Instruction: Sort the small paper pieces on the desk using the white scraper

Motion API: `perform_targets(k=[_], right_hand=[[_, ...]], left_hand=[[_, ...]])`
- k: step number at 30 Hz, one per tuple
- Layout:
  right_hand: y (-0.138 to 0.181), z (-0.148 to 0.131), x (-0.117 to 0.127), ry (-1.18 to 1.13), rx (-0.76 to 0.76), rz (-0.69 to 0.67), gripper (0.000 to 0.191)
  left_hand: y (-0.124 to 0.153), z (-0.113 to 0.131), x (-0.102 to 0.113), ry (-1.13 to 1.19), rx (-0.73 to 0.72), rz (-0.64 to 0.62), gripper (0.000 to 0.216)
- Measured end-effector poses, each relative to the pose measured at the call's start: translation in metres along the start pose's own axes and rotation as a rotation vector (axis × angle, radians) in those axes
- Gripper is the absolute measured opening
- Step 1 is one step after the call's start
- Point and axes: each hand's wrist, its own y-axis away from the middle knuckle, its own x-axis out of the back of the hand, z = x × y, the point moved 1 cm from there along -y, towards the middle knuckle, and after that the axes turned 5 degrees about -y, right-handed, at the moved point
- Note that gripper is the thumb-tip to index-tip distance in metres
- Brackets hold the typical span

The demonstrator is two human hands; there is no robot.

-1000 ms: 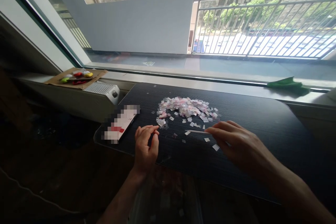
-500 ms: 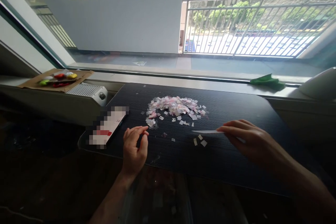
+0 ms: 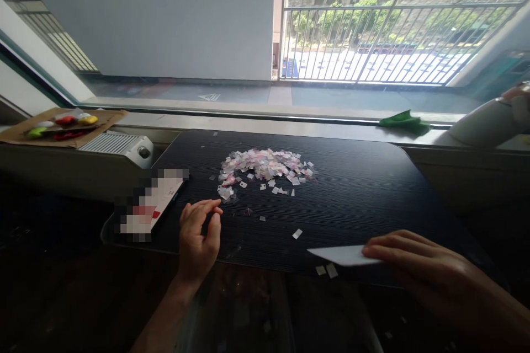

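My right hand (image 3: 430, 267) grips a flat white card (image 3: 345, 255) between thumb and fingers, its pointed end directed left over the table's front edge. Two small scraps (image 3: 327, 271) are at that edge, just below the card; whether they still touch the tabletop I cannot tell. A single scrap (image 3: 297, 234) lies a little farther in. My left hand (image 3: 199, 237) is at the table's near left side with fingers curved and thumb apart, holding nothing. Beyond it sits a loose pile of white and pink paper scraps (image 3: 267, 164), with several strays around its near side.
The dark table (image 3: 364, 187) stands against the window sill. On its left lies a flat, partly blurred white box (image 3: 163, 198). A white slatted device (image 3: 118, 146) and cardboard with colourful items (image 3: 103, 121) are farther left. A green cloth (image 3: 403, 120) rests on the sill.
My right hand has brought the card toward the front edge, and two scraps have moved there with it. Another scrap stayed behind on the table. The whole view has shifted slightly right.
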Motion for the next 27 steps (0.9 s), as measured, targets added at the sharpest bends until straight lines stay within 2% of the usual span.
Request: perform_targets(k=[2, 6, 9, 12, 14, 17, 20, 22, 27], right_hand=[[-0.019, 0.000, -0.006, 0.031, -0.015, 0.061, 0.029], [-0.046, -0.003, -0.021, 0.041, 0.045, -0.005, 0.030], [-0.035, -0.009, -0.022, 0.028, 0.064, -0.031, 0.032], [-0.012, -0.010, -0.014, -0.020, 0.032, 0.005, 0.031], [-0.001, -0.003, -0.007, -0.036, -0.058, 0.056, 0.025], [0.003, 0.017, 0.004, 0.006, -0.308, 0.143, 0.023], [-0.003, 0.039, 0.010, 0.036, -0.518, 0.087, 0.027], [-0.007, 0.046, 0.009, 0.001, -0.567, 0.056, 0.029], [-0.006, 0.046, -0.003, -0.102, -0.576, 0.016, 0.036]], left_hand=[[0.000, 0.000, 0.000, -0.004, 0.008, 0.000, 0.019], [0.000, -0.001, 0.001, -0.012, 0.023, -0.002, 0.020], [0.000, 0.000, 0.001, -0.012, 0.026, -0.005, 0.020], [0.000, 0.002, 0.001, -0.006, 0.017, -0.014, 0.020], [-0.001, 0.002, 0.001, -0.004, 0.015, -0.018, 0.020], [-0.001, 0.001, 0.002, -0.004, 0.017, -0.015, 0.020], [-0.001, 0.000, 0.002, -0.005, 0.012, -0.012, 0.019], [-0.001, 0.000, 0.002, -0.009, 0.008, -0.010, 0.019], [-0.002, 0.001, 0.002, -0.016, 0.000, -0.005, 0.019]])
